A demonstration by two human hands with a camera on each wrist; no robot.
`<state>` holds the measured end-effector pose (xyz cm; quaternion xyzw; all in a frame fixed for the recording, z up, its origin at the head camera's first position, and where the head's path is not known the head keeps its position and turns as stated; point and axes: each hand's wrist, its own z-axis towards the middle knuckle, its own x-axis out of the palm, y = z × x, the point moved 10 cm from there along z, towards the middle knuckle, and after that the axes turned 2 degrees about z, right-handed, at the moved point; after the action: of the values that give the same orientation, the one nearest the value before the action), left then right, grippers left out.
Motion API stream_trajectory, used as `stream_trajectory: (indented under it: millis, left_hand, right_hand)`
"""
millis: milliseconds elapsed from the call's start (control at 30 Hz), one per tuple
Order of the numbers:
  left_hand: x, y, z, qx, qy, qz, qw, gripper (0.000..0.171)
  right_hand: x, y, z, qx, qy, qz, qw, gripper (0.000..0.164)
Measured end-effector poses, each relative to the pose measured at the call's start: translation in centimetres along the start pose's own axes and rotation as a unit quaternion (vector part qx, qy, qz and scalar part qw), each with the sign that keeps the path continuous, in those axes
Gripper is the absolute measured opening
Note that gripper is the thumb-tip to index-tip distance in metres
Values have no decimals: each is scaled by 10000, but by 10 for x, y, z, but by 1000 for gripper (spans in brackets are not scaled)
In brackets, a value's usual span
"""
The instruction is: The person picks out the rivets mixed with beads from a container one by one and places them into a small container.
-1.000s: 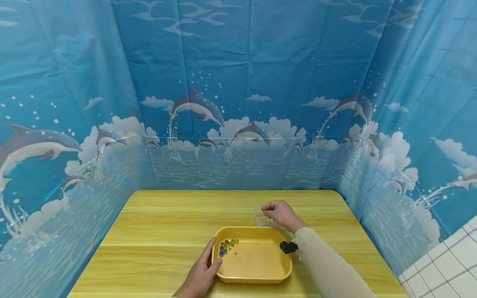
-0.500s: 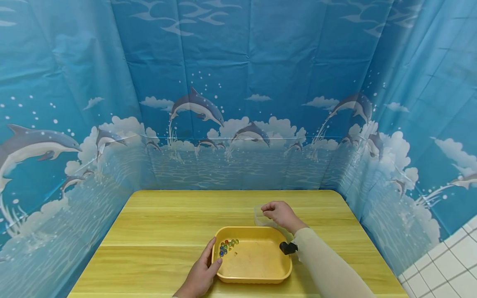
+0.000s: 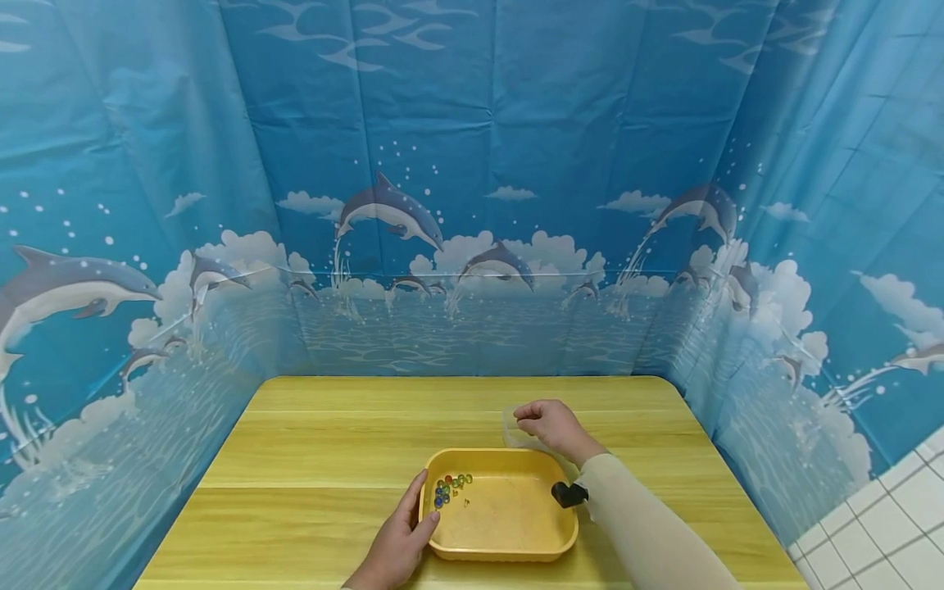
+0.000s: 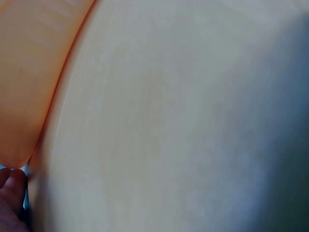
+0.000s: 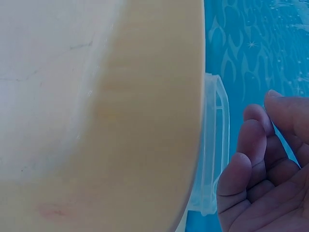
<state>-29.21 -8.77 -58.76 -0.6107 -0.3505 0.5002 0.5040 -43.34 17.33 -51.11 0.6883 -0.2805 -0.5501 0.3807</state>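
Observation:
In the head view my left hand (image 3: 396, 541) holds the left side of a yellow plastic tray (image 3: 509, 554), thumb over the rim and fingers along the outer wall. Several coloured glass marbles (image 3: 446, 490) cluster in the tray's left end, with a few tiny gold pieces (image 3: 467, 502) beside them. Beyond the far rim, my right hand (image 3: 553, 426) hovers over a clear plastic container (image 3: 510, 428). Its fingers are loosely bent in the right wrist view, thumb and forefinger close together, and nothing shows between them. The container (image 5: 212, 145) is partly hidden behind the tray's rim.
Everything stands on a yellow wood-grain table (image 3: 295, 459). Blue curtains (image 3: 472, 205) printed with dolphins surround its back and sides. A black wrist camera (image 3: 569, 493) on the right sleeve hangs over the tray's right rim. White tiles (image 3: 878, 516) show at lower right.
My right hand has shifted very slightly left and down over the clear container. The left hand, tray, marbles and gold pieces have stayed in place.

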Motion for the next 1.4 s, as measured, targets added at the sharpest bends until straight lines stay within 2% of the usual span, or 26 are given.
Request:
stream_trajectory:
  millis: [533, 900, 1400]
  left_hand:
    - [-1, 0, 0, -4, -52, 123, 9999, 71]
    - [-1, 0, 0, -16, -54, 130, 9999, 71]
    - [0, 3, 0, -19, -78, 100, 9999, 71]
  right_hand:
    - [17, 14, -5, -146, 179, 184, 9996, 25]
    - [36, 28, -11, -489, 749, 271, 9956, 27]
    - [59, 40, -20, -813, 948, -92, 9921, 28]
